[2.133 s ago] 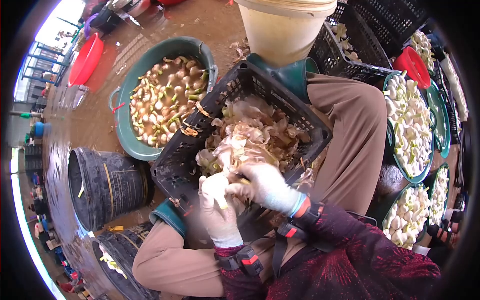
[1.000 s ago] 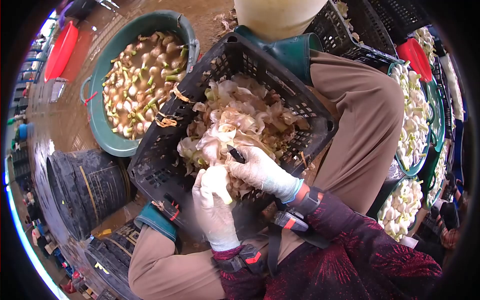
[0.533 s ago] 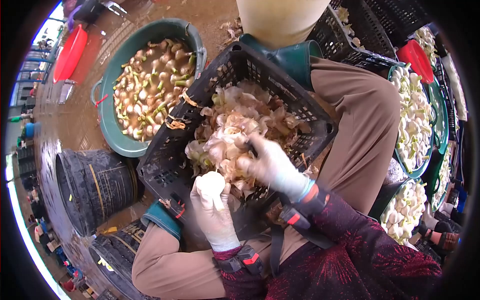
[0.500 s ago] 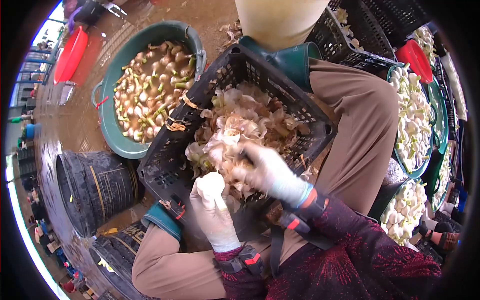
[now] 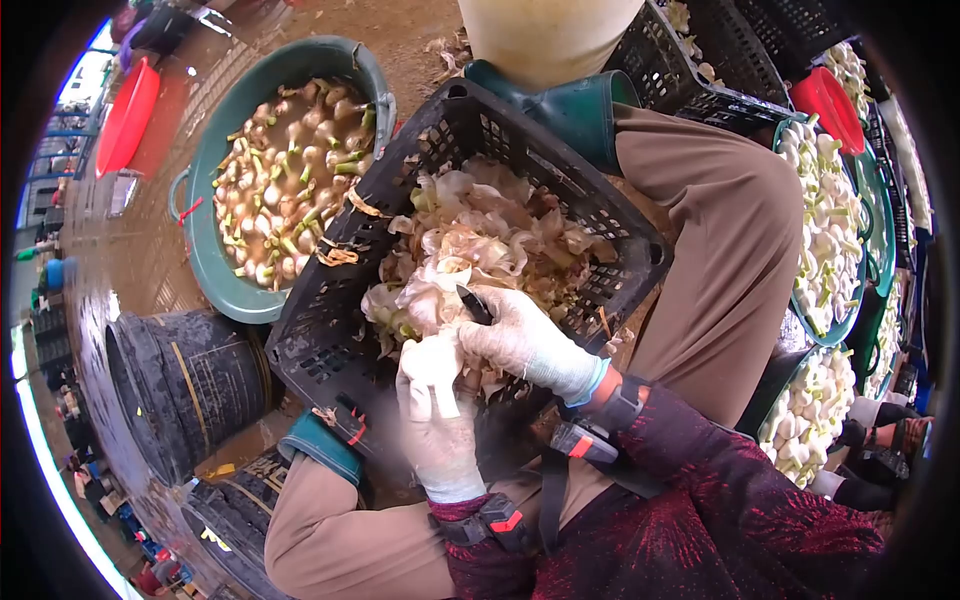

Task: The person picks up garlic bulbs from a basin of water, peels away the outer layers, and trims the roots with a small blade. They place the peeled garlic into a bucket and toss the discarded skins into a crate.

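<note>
A white garlic bulb (image 5: 432, 365) is in my left hand (image 5: 437, 445), which is gloved, a little blurred, and closed around it with the stem pointing toward me. My gloved right hand (image 5: 520, 335) is closed on a small black knife (image 5: 475, 305); only a dark end juts out above the fingers, and the rest is hidden. The thumb and fingertips of that hand touch the bulb's right side. Below both hands, a black plastic crate (image 5: 335, 290) between my legs holds a heap of loose garlic skins (image 5: 490, 235).
At the left, a green tub (image 5: 205, 250) holds garlic bulbs in brown water. A black bucket (image 5: 185, 385) lies nearby. Peeled garlic fills basins (image 5: 820, 235) at the right. A pale bucket (image 5: 550, 40) and another black crate (image 5: 700, 95) stand beyond my boot.
My right hand has come in against the garlic bulb and is less blurred. My left hand stays on the bulb, slightly turned. The view has shifted a little.
</note>
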Demonstrator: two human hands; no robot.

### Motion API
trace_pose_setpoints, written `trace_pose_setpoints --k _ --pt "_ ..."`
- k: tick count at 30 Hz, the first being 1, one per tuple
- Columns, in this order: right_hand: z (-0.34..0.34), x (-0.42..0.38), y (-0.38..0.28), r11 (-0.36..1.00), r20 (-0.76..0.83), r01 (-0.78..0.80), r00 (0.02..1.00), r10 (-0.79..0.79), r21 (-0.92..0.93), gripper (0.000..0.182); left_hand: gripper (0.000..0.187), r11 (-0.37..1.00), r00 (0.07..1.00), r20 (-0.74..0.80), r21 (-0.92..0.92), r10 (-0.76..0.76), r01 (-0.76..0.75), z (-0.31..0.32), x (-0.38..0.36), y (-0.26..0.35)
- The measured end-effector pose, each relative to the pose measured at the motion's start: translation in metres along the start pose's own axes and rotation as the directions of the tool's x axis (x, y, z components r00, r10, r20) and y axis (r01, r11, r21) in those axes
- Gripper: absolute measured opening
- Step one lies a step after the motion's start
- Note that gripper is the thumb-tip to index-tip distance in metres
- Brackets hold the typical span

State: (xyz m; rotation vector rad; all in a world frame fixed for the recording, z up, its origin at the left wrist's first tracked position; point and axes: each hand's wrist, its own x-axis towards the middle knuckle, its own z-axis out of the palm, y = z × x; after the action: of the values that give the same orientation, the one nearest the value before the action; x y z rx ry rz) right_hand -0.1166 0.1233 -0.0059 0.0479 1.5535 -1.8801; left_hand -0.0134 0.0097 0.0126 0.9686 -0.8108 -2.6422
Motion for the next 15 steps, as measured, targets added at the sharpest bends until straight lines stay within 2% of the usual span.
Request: trace_pose_setpoints --k 1,3,4,5,6,7,8,9,11,12,13,15 --pt "0.0 0.0 0.007 1.0 0.0 -0.005 1.0 0.005 -0.005 0.035 0.051 1.0 1.0 -0.003 -0.005 -0.002 0.002 -0.005 0.001 0.002" --pt "0.008 -0.003 0.002 0.946 0.047 0.284 0.959 -0.28 -0.155 0.032 0.056 0.992 0.994 0.07 0.102 -0.084 0.077 -0.012 0.004 0.005" --pt "0.004 -0.011 -0.004 1.0 0.119 0.009 0.993 -0.011 0.021 0.026 0.06 0.901 0.994 0.073 0.422 0.08 -0.103 -0.01 0.002 0.001" --pt "0.001 -0.017 -0.029 0.959 0.178 -0.206 0.969 0.172 0.196 0.02 0.06 0.898 0.994 0.071 0.426 0.088 -0.11 -0.014 0.003 0.002" --pt "-0.004 -0.012 -0.026 0.951 0.112 -0.154 0.985 0.128 0.269 0.017 0.063 0.985 0.991 0.125 0.164 0.041 -0.062 -0.019 0.005 0.003" --pt "-0.008 -0.007 -0.023 0.937 0.041 -0.096 0.995 0.088 0.336 0.015 0.066 0.994 0.981 0.193 -0.108 0.01 0.011 -0.022 0.006 0.004" --pt "-0.012 -0.009 -0.029 0.908 0.007 -0.094 0.995 0.1 0.409 0.015 0.069 0.983 0.977 0.211 -0.175 -0.023 0.06 -0.013 0.005 0.007" --pt "-0.015 -0.009 -0.023 0.898 -0.123 -0.074 0.982 0.141 0.435 0.017 0.069 0.982 0.975 0.22 -0.178 -0.017 0.057 -0.013 0.006 0.008" --pt "-0.029 -0.01 -0.02 0.921 -0.204 -0.101 0.961 0.189 0.377 0.019 0.07 0.936 0.965 0.261 -0.334 -0.017 0.107 -0.014 0.005 0.008" --pt "-0.032 -0.009 -0.011 0.951 -0.29 -0.003 0.952 0.098 0.31 0.021 0.072 0.912 0.964 0.263 -0.39 -0.025 0.13 -0.013 0.004 0.009" --pt "-0.031 -0.012 -0.005 0.951 -0.282 -0.004 0.955 0.095 0.308 0.021 0.072 0.912 0.965 0.262 -0.392 -0.016 0.121 -0.014 0.004 0.01" --pt "-0.019 -0.018 -0.009 0.999 -0.177 0.042 0.983 -0.044 -0.017 0.027 0.067 0.9 0.92 0.391 -0.406 0.016 0.157 -0.015 0.006 0.013"
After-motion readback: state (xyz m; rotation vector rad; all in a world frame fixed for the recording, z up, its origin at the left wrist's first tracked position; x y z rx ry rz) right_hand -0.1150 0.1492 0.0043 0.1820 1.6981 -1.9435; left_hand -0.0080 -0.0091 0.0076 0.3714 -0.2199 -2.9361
